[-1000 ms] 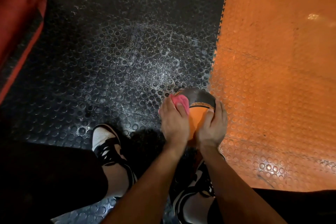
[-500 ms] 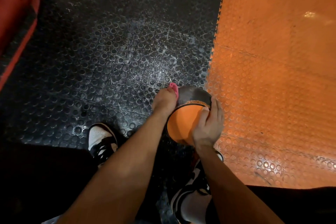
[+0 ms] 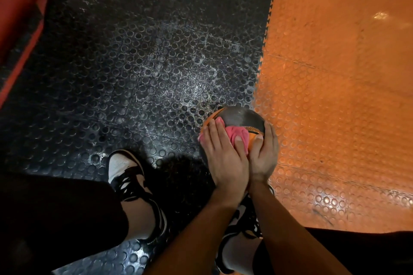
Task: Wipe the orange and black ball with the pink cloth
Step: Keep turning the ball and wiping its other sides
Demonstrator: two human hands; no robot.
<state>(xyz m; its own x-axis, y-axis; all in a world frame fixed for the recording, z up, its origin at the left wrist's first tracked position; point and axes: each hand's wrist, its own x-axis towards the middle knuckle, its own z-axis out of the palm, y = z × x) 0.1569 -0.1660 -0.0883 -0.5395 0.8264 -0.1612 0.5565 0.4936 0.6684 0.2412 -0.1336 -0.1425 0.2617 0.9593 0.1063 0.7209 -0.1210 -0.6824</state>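
Left hand [image 3: 225,158] lies flat, fingers together, pressing pink cloth [image 3: 240,137] onto ball [image 3: 243,118]; right hand [image 3: 264,154] cups the ball's side, apparently to stop it turning.

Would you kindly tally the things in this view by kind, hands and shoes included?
Orange and black rubber ball: 1
Crumpled pink cloth: 1
Hands: 2, left hand, right hand
Black and white laced sneakers: 2
Studded floor mats: 2, black, orange
Total: 8
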